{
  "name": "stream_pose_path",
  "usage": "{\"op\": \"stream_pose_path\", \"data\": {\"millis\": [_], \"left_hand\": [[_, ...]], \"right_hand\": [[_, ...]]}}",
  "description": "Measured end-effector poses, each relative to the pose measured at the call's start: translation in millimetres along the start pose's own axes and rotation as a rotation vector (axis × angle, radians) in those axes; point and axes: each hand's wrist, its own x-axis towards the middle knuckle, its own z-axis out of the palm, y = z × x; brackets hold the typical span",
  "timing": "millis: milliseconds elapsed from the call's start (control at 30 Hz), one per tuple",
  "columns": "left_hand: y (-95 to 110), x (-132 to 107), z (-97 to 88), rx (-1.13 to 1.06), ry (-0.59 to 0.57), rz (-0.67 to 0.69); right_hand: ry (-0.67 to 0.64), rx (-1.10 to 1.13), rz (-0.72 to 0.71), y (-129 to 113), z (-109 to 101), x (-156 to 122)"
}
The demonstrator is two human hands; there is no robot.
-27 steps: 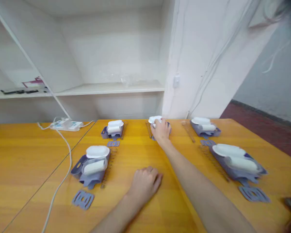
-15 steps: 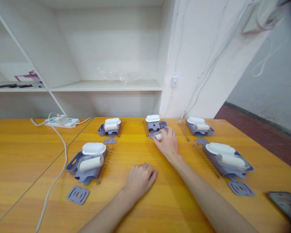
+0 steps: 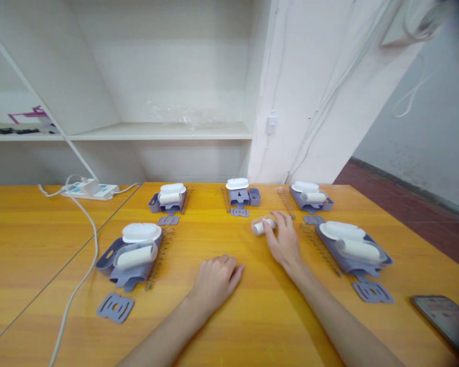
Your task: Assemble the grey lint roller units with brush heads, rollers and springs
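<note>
While right hand (image 3: 283,240) fingers clasp a white roll (image 3: 259,227), left hand (image 3: 215,278) rests loosely curled; far tray (image 3: 240,198) holds a lid (image 3: 237,183).

Bright, even light is falling from overhead, washing out the white shelf (image 3: 156,131) and laying a sheen on the desk (image 3: 252,316), with faint shadows lying beside the right hand (image 3: 285,242). Wide-angle distortion is bending the edges, the top right corner is showing dark, and the white roller (image 3: 260,226) is looking soft.
</note>
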Motion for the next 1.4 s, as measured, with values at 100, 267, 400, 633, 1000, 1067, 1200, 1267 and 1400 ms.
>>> {"op": "stream_pose_path", "data": {"millis": [100,267,400,633,1000,1067,1200,1267,1400], "left_hand": [[0.6,-1.1,0.8,-0.044,0.118,-0.049],[-2.2,-0.4,0.5,-0.062,0.438,-0.073],[-6.8,4.0,0.6,-0.032,0.361,-0.097],[-9.2,8.2,2.6,0.1,0.371,-0.239],[-9.9,8.8,3.7,0.114,0.274,-0.285],[-9.1,8.9,1.8,0.106,0.251,-0.287],[-6.4,10.0,-2.5,0.083,0.218,-0.306],[-5.9,10.5,-3.2,0.076,0.216,-0.305],[-7.7,10.1,-1.8,0.072,0.233,-0.289]], "right_hand": [[0.049,0.162,0.005,1.0,-5.2,0.6],[0.04,0.192,-0.047,1.7,-7.2,1.1],[-0.009,0.174,-0.037,3.8,-4.2,1.9],[-0.119,0.035,-0.05,1.3,3.5,8.6],[-0.155,-0.277,-0.154,-27.5,39.6,79.3],[-0.169,-0.321,-0.177,-34.1,47.4,93.7],[-0.196,-0.355,-0.192,-43.5,67.1,113.2],[-0.204,-0.356,-0.17,-46.2,78.8,117.8],[-0.199,-0.357,-0.099,-51.0,101.0,119.9]]}}
